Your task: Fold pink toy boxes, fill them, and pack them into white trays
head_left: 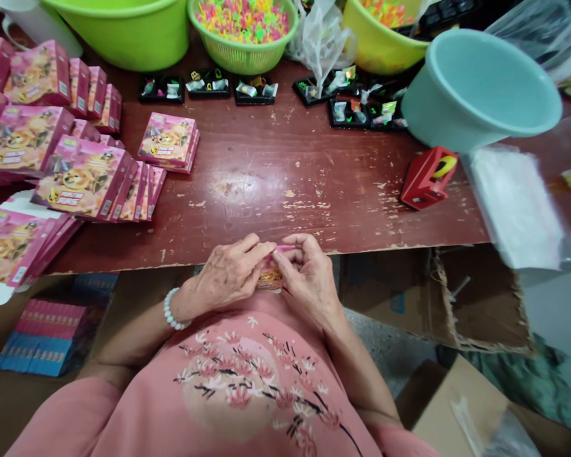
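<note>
Close to my body, at the table's front edge, I hold a small pink printed box (270, 274) between both hands. My left hand (235, 270), with a bead bracelet at its wrist, closes over the box's left side and top. My right hand (311, 273) grips its right side, thumb on the printed face and fingers curled behind. Most of the box is hidden by the fingers. On the table ahead to the left lies a short stack of similar pink boxes (166, 136).
Many pink boxes (83, 174) are piled at the left. Black trays (208, 84) with small wrapped pieces line the back, before a green basket (245, 54) and a yellow tub (385, 38). At right stand a blue-green bucket (438, 101), a red tape dispenser (421, 181) and plastic bags (516, 203).
</note>
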Action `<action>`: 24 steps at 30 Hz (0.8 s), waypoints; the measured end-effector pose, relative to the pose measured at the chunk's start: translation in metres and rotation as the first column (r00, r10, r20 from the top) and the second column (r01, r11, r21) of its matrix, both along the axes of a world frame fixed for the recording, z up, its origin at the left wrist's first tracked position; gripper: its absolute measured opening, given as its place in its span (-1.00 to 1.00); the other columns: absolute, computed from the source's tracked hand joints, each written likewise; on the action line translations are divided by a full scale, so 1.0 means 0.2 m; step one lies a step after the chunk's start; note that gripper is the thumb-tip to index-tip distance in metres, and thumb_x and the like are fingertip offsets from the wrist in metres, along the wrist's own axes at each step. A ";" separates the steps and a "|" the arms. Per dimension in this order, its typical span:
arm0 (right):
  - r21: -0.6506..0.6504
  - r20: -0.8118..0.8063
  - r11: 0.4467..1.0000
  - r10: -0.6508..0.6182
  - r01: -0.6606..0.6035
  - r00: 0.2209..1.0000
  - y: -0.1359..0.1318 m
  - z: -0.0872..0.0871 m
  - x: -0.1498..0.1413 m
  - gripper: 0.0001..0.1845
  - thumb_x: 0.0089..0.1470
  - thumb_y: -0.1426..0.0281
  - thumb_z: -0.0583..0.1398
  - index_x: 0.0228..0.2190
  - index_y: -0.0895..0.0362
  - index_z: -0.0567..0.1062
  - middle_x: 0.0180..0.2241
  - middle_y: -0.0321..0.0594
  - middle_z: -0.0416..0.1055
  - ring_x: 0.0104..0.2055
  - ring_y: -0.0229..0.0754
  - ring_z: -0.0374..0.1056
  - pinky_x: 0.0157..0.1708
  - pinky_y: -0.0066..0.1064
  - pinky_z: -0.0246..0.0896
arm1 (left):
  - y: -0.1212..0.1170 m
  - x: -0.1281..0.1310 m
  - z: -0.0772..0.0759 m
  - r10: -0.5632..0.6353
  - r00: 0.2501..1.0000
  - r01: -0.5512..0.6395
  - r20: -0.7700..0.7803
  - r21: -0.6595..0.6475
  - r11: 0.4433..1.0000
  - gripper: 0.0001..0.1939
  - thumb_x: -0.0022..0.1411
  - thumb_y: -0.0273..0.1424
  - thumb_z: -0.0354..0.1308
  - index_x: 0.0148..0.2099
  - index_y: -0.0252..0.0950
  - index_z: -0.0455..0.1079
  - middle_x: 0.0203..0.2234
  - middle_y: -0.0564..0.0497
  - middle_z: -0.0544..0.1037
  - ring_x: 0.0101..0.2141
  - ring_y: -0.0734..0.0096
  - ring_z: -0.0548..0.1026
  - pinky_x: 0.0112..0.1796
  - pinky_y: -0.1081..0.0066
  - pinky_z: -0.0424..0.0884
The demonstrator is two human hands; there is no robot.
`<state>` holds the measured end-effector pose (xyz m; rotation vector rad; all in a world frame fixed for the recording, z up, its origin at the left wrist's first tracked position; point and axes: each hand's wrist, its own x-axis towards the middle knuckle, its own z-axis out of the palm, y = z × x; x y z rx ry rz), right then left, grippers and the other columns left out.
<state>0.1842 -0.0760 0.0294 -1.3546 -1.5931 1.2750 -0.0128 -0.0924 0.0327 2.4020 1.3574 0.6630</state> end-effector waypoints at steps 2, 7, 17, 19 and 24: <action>0.009 0.034 1.000 0.022 -0.022 0.999 0.00 -0.01 0.00 -0.69 0.25 0.16 0.29 -0.05 0.01 0.41 -0.42 -0.31 0.58 -0.40 -0.15 0.52 -0.37 -0.33 0.35 | 0.02 0.00 0.00 -0.015 0.998 0.019 0.059 -0.076 0.997 -0.69 0.49 -0.48 -0.06 0.12 -0.31 0.44 -0.22 -0.07 0.53 -0.31 0.38 0.51 -0.30 0.39 0.48; 0.090 0.354 0.993 0.041 -0.078 0.934 0.00 -0.02 0.01 -0.58 0.29 0.17 0.23 0.12 0.01 0.44 -0.41 -0.26 0.58 -0.40 -0.08 0.51 -0.29 -0.24 0.32 | 0.06 -0.02 -0.01 -0.024 0.969 0.066 0.247 -0.162 0.985 -0.73 0.55 -0.41 -0.02 0.07 -0.30 0.49 -0.23 -0.04 0.55 -0.26 0.38 0.50 -0.18 0.35 0.46; 0.266 0.334 0.964 -0.114 0.022 0.936 0.38 0.06 0.27 -0.44 0.12 0.10 0.36 0.10 0.06 0.55 -0.59 -0.45 0.35 -0.54 -0.23 0.28 -0.37 -0.36 0.25 | 0.16 -0.29 0.12 0.242 0.769 -0.293 0.591 -0.010 0.956 -0.75 0.36 -0.48 0.25 0.05 -0.16 0.47 -0.08 0.01 0.57 -0.06 0.33 0.58 0.00 0.32 0.54; 0.335 0.333 0.938 -0.207 0.090 0.920 0.58 0.03 0.33 -0.51 0.13 0.09 0.33 0.01 0.09 0.60 -0.57 -0.41 0.37 -0.50 -0.22 0.31 -0.32 -0.35 0.28 | 0.20 -0.37 0.04 0.223 0.773 -0.306 0.593 0.042 0.951 -0.78 0.34 -0.49 0.23 0.01 -0.15 0.45 -0.07 0.00 0.56 0.03 0.24 0.58 0.11 0.17 0.52; 0.382 0.430 0.890 -0.408 0.247 0.805 1.20 -0.08 0.44 -0.61 0.20 0.23 0.20 -0.05 0.18 0.63 -0.40 -0.18 0.54 -0.30 -0.08 0.44 -0.13 -0.23 0.37 | 0.21 -0.49 -0.21 0.266 0.934 -0.277 0.237 0.012 0.961 -0.69 0.31 -0.58 -0.03 -0.05 -0.20 0.45 0.19 -0.14 0.44 0.34 0.02 0.33 0.33 -0.13 0.30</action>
